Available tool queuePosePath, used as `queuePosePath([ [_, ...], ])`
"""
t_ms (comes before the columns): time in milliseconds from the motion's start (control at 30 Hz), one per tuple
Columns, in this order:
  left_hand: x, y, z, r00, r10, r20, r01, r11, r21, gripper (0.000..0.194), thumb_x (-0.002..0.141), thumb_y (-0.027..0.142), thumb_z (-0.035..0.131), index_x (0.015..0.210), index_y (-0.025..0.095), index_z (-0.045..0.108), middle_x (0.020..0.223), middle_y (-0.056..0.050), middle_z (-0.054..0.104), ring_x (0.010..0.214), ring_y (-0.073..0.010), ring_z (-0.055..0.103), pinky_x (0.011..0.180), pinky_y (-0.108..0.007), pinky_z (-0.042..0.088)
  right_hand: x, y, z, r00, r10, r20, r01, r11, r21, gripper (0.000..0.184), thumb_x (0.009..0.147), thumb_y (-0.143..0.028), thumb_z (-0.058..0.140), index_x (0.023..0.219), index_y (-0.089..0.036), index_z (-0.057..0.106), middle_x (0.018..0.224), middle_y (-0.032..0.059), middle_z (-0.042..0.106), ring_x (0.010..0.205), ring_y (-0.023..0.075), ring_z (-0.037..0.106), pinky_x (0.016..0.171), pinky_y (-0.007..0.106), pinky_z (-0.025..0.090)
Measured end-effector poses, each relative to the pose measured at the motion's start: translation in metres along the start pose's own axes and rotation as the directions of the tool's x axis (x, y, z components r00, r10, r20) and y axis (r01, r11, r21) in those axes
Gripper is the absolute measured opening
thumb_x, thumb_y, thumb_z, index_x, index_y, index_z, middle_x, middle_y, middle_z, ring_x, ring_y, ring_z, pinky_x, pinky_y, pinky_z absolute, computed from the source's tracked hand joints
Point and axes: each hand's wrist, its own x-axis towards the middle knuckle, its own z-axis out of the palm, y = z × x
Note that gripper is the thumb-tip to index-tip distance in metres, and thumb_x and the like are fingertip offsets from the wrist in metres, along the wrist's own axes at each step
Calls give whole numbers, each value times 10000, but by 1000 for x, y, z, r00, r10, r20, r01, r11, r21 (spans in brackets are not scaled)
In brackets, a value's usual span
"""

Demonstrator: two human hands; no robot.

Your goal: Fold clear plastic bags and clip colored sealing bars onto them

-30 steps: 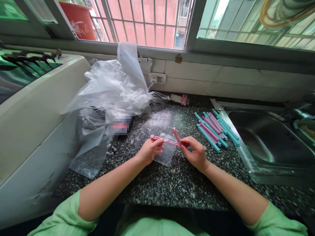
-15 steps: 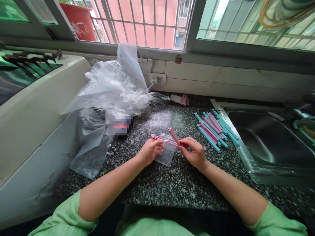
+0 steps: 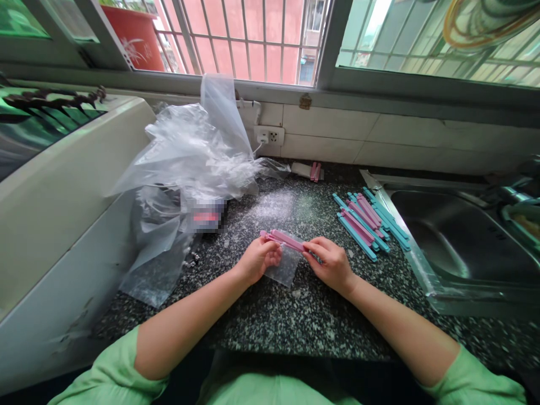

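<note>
Between my hands is a pink bag clip [image 3: 289, 241], its upper bar folded down nearly level with the lower one. A small clear plastic bag [image 3: 283, 269] hangs below the clip, its top edge at the bars. My left hand [image 3: 257, 260] pinches the clip's left end and the bag's edge. Closed around the clip's right end, near the hinge, is my right hand [image 3: 331, 261]. To the right, several blue and pink bag clips [image 3: 365, 222] lie in a loose pile on the speckled counter [image 3: 270, 326].
Crumpled clear plastic bags [image 3: 198, 152] are heaped at the left, beside a blurred-out package [image 3: 206, 215]. A metal sink [image 3: 442, 236] borders the clip pile. Against the wall lie two small pink clips [image 3: 315, 171], below a power socket [image 3: 270, 135].
The clip's upper bar, raised at an angle before, has swung down to the left over the lower bar and the bag's top. Both hands stay nearly in place.
</note>
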Motion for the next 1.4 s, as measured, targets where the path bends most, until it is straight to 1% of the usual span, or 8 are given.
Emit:
queuePosePath([
  [200,-1,0,1,998,47,43,-51,995,87,134,526,180,618,607,136,521,509,23,512,424,-62,443,431,-188,350,0,-1,-1,998,-15,54,20,995,-94,183,836,-215,497,945,-216,643,780,58,623,727,162,578,653,280,487],
  [367,-2,-1,-2,970,219,103,-239,933,271,216,608,320,652,623,140,535,489,38,472,421,-66,401,420,-189,291,1,-2,-2,997,-38,71,48,988,-146,200,854,-216,469,954,-217,642,782,58,622,724,159,573,647,275,484],
  [500,-4,2,-4,945,318,77,-322,865,385,291,644,416,655,635,149,539,466,53,420,428,-68,343,423,-193,252,2,-3,-2,997,-52,62,61,986,-153,205,859,-212,463,947,-218,648,779,58,622,717,158,571,640,270,481],
  [733,-3,5,-6,922,387,30,-349,794,498,241,668,390,635,649,156,582,475,50,410,460,-84,342,455,-205,248,2,-6,-5,997,-65,50,72,985,-157,179,842,-217,495,946,-213,641,773,57,625,702,160,575,630,268,466],
  [900,-8,8,-4,909,400,113,-401,770,497,209,667,368,635,674,163,592,472,59,397,451,-79,324,455,-205,239,3,-5,-8,988,154,-24,-152,987,50,360,769,-312,602,1102,-191,539,909,65,608,619,130,541,609,270,470],
  [1000,-10,8,-4,903,390,183,-426,744,514,203,678,355,627,703,159,582,494,59,409,454,-70,319,454,-199,237,5,-3,-7,966,248,77,-259,943,209,248,760,-302,605,976,-185,577,824,37,610,610,123,524,591,257,454],
  [1167,-9,5,-6,891,378,253,-454,726,516,236,697,378,607,750,152,565,536,59,435,475,-65,341,471,-192,272,7,-1,-3,952,266,153,-303,893,333,95,766,-276,588,746,-183,587,688,14,599,634,130,531,566,245,413],
  [1400,-8,10,-6,861,461,213,-496,672,549,265,668,395,648,720,139,603,587,33,489,534,-81,416,516,-203,327,7,-2,-4,959,263,108,-284,883,374,99,771,-275,584,725,-187,584,689,19,589,645,135,524,565,254,407],
])
